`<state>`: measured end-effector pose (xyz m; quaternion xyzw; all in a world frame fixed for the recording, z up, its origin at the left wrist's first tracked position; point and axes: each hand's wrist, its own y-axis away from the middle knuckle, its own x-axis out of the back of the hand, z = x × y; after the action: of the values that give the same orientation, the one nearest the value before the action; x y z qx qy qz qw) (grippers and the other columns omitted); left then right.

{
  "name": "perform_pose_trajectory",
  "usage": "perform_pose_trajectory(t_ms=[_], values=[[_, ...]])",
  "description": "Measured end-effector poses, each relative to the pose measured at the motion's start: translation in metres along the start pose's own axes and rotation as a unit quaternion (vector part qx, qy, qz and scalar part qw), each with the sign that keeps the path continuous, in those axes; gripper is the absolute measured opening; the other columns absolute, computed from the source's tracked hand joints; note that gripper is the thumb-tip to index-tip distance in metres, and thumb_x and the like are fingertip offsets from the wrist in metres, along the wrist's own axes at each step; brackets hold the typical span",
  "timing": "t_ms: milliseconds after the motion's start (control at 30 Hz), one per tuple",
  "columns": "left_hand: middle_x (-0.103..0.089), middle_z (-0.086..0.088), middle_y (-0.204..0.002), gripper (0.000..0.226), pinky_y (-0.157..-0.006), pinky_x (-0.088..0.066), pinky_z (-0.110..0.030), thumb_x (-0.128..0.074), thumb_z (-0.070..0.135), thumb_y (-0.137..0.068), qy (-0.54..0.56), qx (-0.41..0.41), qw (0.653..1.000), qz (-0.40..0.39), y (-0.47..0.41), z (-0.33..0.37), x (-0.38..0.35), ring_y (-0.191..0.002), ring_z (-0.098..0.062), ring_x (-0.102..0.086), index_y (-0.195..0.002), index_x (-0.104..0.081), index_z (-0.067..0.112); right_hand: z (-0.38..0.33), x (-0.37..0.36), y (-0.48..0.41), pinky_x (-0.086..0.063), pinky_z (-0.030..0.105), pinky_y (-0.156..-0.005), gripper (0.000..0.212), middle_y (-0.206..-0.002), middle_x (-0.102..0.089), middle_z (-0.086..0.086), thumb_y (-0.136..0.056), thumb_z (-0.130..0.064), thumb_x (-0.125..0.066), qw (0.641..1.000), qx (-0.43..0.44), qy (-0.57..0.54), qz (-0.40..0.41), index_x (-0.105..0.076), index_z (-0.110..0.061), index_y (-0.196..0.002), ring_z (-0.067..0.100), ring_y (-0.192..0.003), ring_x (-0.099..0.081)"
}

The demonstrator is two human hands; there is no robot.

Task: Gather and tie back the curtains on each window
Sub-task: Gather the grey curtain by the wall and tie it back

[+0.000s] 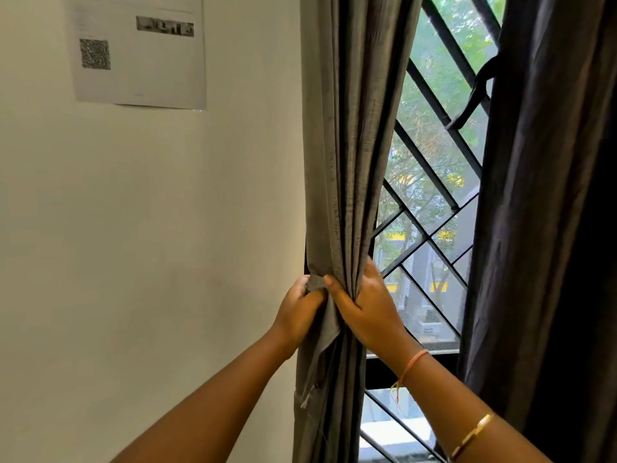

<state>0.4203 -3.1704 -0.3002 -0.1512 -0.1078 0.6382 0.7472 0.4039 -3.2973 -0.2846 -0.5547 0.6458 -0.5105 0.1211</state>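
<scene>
- Nearest the lens: right forearm wearing a bangle [472, 436]; right hand [364, 309] curled round the bunched folds of the grey curtain [354, 128], thumb across the front.
- Left hand [300, 305] closed on the tie strip [322, 332] at the curtain's wall-side edge, just beside the right.
- Grey curtain gathered at the window's left; dark curtain [541, 228] opposite appears tied to the grille [434, 182].
- Recommended: pinch folds tight, pass strip round the whole bundle, cinch before letting go.

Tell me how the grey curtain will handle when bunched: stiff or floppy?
Likely floppy: the grey curtain falls in soft pleats and narrows where the left hand and right hand grip it. Probably light, since it bunches so thin. Unheld, it would likely spread out.
</scene>
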Motion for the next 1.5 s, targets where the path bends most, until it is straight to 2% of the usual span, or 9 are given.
perform_pose_trajectory(t_ms=[133, 233, 533, 733, 833, 933, 1200, 1333, 1500], values=[[-0.068, -0.012, -0.106, 0.021, -0.080, -0.056, -0.030, -0.046, 0.025, -0.095, 0.057, 0.020, 0.998, -0.001, -0.001, 0.005, 0.003, -0.097, -0.026, -0.066, -0.107, -0.061, 0.016, -0.001, 0.003, -0.002, -0.041, 0.006, -0.087, 0.050, -0.114, -0.054, -0.020, -0.074, -0.046, -0.066, 0.980, -0.093, -0.175, -0.014, -0.039, -0.044, -0.115, -0.012, -0.105, -0.054], [-0.066, -0.020, -0.107, 0.024, -0.085, -0.054, -0.036, -0.045, 0.020, -0.095, 0.075, 0.033, 0.996, -0.018, -0.001, 0.009, 0.004, -0.097, -0.031, -0.064, -0.106, -0.063, 0.009, 0.004, -0.001, -0.004, -0.048, 0.016, -0.091, 0.038, -0.112, -0.066, -0.014, -0.080, -0.050, -0.063, 0.929, -0.176, -0.299, -0.127, -0.055, -0.033, -0.113, -0.001, -0.105, -0.062], [-0.066, -0.008, -0.096, 0.025, -0.077, -0.055, -0.028, -0.034, 0.019, -0.098, 0.084, 0.041, 0.991, -0.097, 0.005, 0.013, 0.005, -0.085, -0.017, -0.065, -0.106, -0.057, 0.015, 0.000, -0.008, -0.003, -0.046, 0.031, -0.099, 0.054, -0.113, -0.063, -0.009, -0.068, -0.059, -0.064, 0.943, -0.194, -0.263, -0.063, -0.051, -0.035, -0.114, 0.009, -0.108, -0.061], [-0.056, -0.019, -0.104, 0.031, -0.086, -0.047, -0.039, -0.030, 0.019, -0.099, 0.136, 0.082, 0.984, -0.081, 0.002, 0.009, 0.018, -0.093, -0.027, -0.055, -0.116, -0.048, 0.000, 0.000, 0.003, 0.014, -0.049, 0.022, -0.057, 0.068, -0.079, -0.068, -0.003, -0.050, -0.062, -0.078, 0.929, -0.174, -0.327, -0.016, -0.053, -0.020, -0.098, 0.018, -0.068, -0.065], [-0.064, -0.013, -0.073, 0.033, -0.065, -0.054, -0.031, -0.025, 0.014, -0.099, 0.196, 0.080, 0.972, -0.100, 0.002, 0.012, 0.020, -0.066, -0.021, -0.063, -0.097, -0.052, -0.005, -0.001, 0.014, 0.021, -0.023, 0.016, -0.038, 0.067, -0.056, -0.042, 0.010, -0.050, -0.067, -0.076, 0.923, -0.188, -0.336, -0.018, -0.041, -0.017, -0.078, 0.008, -0.039, -0.026], [-0.062, -0.001, -0.056, 0.025, -0.050, -0.052, -0.022, -0.029, 0.006, -0.097, 0.128, 0.009, 0.989, -0.069, 0.000, 0.013, 0.011, -0.049, -0.012, -0.060, -0.086, -0.051, 0.001, -0.012, 0.019, 0.025, -0.030, 0.010, -0.038, 0.038, -0.077, -0.048, 0.021, -0.072, -0.035, -0.071, 0.914, -0.175, -0.365, -0.019, -0.040, -0.014, -0.069, 0.000, -0.037, -0.033], [-0.062, 0.003, -0.072, 0.029, -0.063, -0.052, -0.035, -0.049, 0.032, -0.081, -0.032, -0.118, 0.988, 0.089, 0.005, -0.001, -0.016, -0.066, -0.012, -0.058, -0.094, -0.053, 0.006, -0.033, 0.009, 0.042, -0.039, 0.010, -0.041, 0.031, -0.041, -0.046, -0.008, -0.078, -0.015, -0.070, 0.926, -0.146, -0.346, -0.026, -0.052, -0.019, -0.053, 0.001, -0.037, -0.046], [-0.060, -0.008, -0.084, 0.017, -0.068, -0.052, -0.042, -0.042, 0.027, -0.096, -0.168, -0.096, 0.975, 0.108, 0.006, -0.004, -0.021, -0.076, -0.024, -0.059, -0.091, -0.051, 0.012, -0.032, 0.006, 0.039, -0.052, 0.048, -0.063, 0.031, -0.071, -0.062, 0.028, -0.083, -0.025, -0.069, 0.961, -0.169, -0.212, 0.049, -0.064, 0.003, -0.072, 0.037, -0.063, -0.060], [-0.061, 0.000, -0.097, 0.049, -0.077, -0.048, -0.032, -0.025, 0.058, -0.094, -0.228, 0.008, 0.971, 0.068, 0.011, -0.003, -0.009, -0.088, -0.016, -0.058, -0.099, -0.055, 0.019, -0.016, 0.013, 0.030, -0.039, 0.025, -0.042, 0.038, -0.043, -0.049, 0.000, -0.081, -0.034, -0.069, 0.932, -0.278, -0.219, 0.078, -0.059, -0.004, -0.061, 0.017, -0.039, -0.045]])
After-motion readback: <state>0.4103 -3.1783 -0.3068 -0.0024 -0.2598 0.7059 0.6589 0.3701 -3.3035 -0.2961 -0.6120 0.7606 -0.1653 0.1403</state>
